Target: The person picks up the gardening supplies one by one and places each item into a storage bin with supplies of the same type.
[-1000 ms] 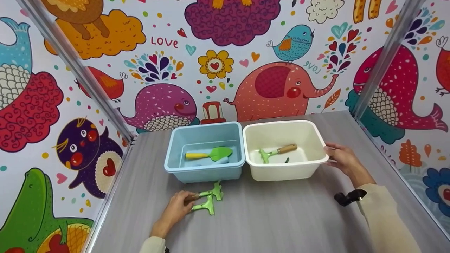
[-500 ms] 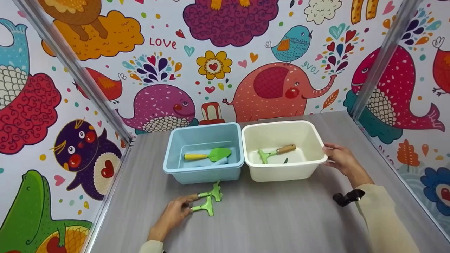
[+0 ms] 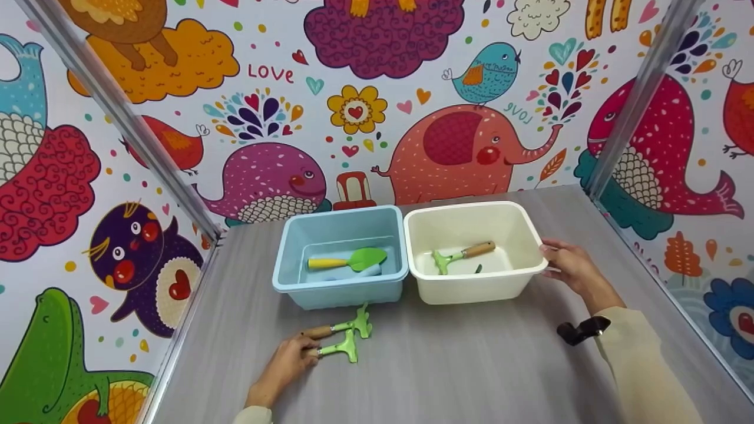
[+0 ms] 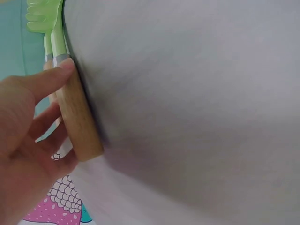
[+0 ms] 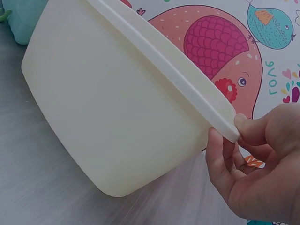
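My left hand (image 3: 287, 360) holds the wooden handle of the nearer green-headed hand rake (image 3: 347, 346) on the table. In the left wrist view, the thumb lies along the handle (image 4: 78, 112) near its metal collar, with fingers behind it. Just beyond lies a second green hand rake (image 3: 361, 323), its wooden handle uncovered. At the right, my right hand (image 3: 572, 266) pinches the rim of the white plastic basin (image 3: 471, 288). The right wrist view shows the thumb over that rim (image 5: 206, 110) and the fingers beneath. Inside the basin lies another wooden-handled green rake (image 3: 465, 254).
Left of the white basin stands a light blue basin (image 3: 341, 292). A green trowel (image 3: 353, 259) with a yellow handle and a partly hidden blue item (image 3: 370, 271) lie in it. A small dark piece (image 3: 479, 268) is in the white basin. Printed walls border the grey table (image 3: 447, 365).
My left hand has shifted from the farther rake's handle to the nearer one's, leaving the farther handle uncovered. My right hand stays on the white basin's rim.
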{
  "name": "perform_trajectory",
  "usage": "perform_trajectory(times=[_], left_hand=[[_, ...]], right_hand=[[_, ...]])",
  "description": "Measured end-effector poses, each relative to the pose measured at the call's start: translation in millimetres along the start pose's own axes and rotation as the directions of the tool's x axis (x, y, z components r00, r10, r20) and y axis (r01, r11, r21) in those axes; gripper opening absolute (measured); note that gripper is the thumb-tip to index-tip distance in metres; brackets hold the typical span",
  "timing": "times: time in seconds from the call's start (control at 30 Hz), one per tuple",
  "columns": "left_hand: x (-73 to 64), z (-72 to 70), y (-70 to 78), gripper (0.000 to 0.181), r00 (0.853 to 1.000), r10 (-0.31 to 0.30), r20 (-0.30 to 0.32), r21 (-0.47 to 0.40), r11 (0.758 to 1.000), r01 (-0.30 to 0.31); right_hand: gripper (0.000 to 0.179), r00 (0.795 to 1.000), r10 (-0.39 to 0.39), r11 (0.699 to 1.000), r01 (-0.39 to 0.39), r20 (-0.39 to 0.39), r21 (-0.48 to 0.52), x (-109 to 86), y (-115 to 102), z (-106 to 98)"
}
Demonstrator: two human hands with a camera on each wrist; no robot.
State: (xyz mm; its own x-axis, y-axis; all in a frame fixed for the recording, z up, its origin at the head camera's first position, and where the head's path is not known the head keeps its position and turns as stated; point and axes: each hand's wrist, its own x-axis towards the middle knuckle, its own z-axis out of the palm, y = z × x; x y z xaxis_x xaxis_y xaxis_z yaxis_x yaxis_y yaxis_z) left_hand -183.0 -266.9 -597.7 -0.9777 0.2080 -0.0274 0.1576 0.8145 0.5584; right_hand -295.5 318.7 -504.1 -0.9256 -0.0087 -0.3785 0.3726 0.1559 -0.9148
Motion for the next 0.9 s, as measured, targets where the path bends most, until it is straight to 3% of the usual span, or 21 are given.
perform_trajectory(times=[0.47, 0.9], left_hand=[[-1.2, 0.0, 4.5, 0.029, 1.0, -0.023, 0.02, -0.01, 1.0, 0.024], [-4.4, -0.3, 3.3, 0.029, 0.999, -0.048, 0.01, 0.057, 0.997, 0.047]], right_hand=[[0.061, 1.0, -0.008, 1.0, 0.008, -0.01, -0.008, -1.6, -0.2, -0.1], [0.06, 1.0, -0.005, 1.0, 0.005, -0.012, -0.022, -1.9, -0.5, 0.0]])
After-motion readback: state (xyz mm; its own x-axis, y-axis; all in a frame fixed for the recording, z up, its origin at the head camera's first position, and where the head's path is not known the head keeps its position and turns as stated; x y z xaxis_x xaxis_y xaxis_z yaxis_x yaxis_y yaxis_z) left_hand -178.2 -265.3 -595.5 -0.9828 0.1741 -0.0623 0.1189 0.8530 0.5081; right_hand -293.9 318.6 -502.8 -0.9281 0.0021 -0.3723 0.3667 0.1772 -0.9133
